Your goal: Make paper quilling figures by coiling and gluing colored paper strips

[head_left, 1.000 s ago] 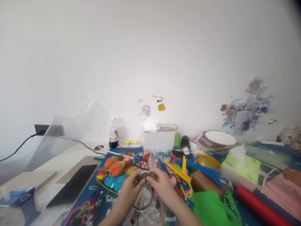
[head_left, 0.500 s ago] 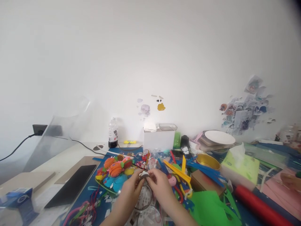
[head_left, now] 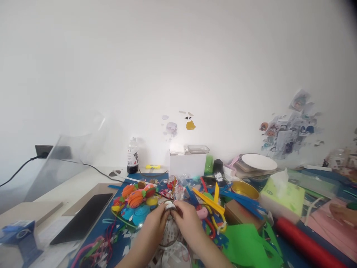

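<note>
My left hand (head_left: 155, 225) and my right hand (head_left: 188, 222) meet low in the middle of the view, above a cluttered table. Both pinch a small round ribbed object (head_left: 170, 206), grey and white, between their fingertips. Under the hands lies a clear round lid or dish (head_left: 170, 238) among paper scraps. Left of the hands sits a heap of orange, blue and yellow pleated paper shapes (head_left: 136, 203).
A dark bottle (head_left: 132, 160) and a white box (head_left: 187, 164) stand by the wall. Yellow and blue paper strips (head_left: 212, 201), a gold bowl (head_left: 245, 190), green tissue pack (head_left: 284, 193), red roll (head_left: 304, 243), green paper (head_left: 248, 247) lie right. Black tablet (head_left: 83, 217) lies left. Another person's hand (head_left: 341, 214) at far right.
The round object has turned slightly between my fingers, and both hands sit a little lower and further left in the view. The camera has tilted slightly.
</note>
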### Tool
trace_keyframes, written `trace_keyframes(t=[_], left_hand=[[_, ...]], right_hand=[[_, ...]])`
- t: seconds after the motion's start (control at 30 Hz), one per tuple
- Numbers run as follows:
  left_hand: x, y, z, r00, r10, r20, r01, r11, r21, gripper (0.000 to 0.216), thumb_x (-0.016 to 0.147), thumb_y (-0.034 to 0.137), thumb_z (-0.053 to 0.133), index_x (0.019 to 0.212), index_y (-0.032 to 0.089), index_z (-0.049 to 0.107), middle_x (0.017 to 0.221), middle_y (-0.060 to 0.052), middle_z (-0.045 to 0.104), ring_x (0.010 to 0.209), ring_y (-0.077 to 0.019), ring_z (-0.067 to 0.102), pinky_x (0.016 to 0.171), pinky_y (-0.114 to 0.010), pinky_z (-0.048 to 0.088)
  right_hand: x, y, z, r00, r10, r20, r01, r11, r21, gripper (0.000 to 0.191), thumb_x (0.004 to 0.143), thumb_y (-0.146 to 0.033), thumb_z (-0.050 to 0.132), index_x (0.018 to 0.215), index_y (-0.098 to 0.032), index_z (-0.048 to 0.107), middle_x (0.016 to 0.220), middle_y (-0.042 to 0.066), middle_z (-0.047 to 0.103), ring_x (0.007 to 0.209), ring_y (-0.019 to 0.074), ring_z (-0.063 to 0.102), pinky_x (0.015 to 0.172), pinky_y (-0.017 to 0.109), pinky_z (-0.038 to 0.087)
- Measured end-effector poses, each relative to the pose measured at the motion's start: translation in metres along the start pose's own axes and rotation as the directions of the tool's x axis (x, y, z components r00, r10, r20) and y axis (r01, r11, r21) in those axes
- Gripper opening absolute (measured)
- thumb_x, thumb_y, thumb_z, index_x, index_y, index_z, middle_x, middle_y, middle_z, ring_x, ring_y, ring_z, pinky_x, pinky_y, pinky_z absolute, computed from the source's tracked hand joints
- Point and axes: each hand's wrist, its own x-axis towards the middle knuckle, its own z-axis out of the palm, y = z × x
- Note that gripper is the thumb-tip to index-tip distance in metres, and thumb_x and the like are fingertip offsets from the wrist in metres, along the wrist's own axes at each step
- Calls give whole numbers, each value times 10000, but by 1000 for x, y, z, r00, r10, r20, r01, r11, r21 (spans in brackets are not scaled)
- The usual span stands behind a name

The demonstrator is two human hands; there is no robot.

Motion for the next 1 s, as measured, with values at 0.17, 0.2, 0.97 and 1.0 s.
trace_keyframes(t=[0.17,0.2,0.97,1.0], left_hand=[[3,-3,0,1000,-2,25,4,996,-92,178,802,287,424,837,219,585,854,-44,665,807,-198,605,731,-278,458],[5,-4,0,1000,-4,30,8,992,-128,169,793,295,437,839,216,579,855,-43,662,808,-197,601,736,-278,458],[9,21,-31,953,-131,273,256,833,-491,332,674,483,570,572,168,536,564,23,516,569,-127,495,583,-232,407],[9,21,-32,954,-120,275,242,849,-470,328,677,480,562,570,171,536,555,22,522,565,-128,494,580,-232,403]], right_hand=[[2,4,-1,999,54,-9,-54,998,18,148,729,-104,522,818,-171,619,797,33,627,745,176,555,683,263,403],[3,5,-3,998,69,2,-69,997,44,136,723,-109,530,812,-165,616,777,26,619,725,169,548,664,255,402],[3,-8,-27,985,-43,164,-39,886,462,210,767,-337,556,875,-163,601,732,3,562,668,131,521,608,227,423],[3,-8,-27,985,-55,163,-28,883,469,201,770,-330,550,878,-168,598,728,0,559,663,129,519,600,223,420]])
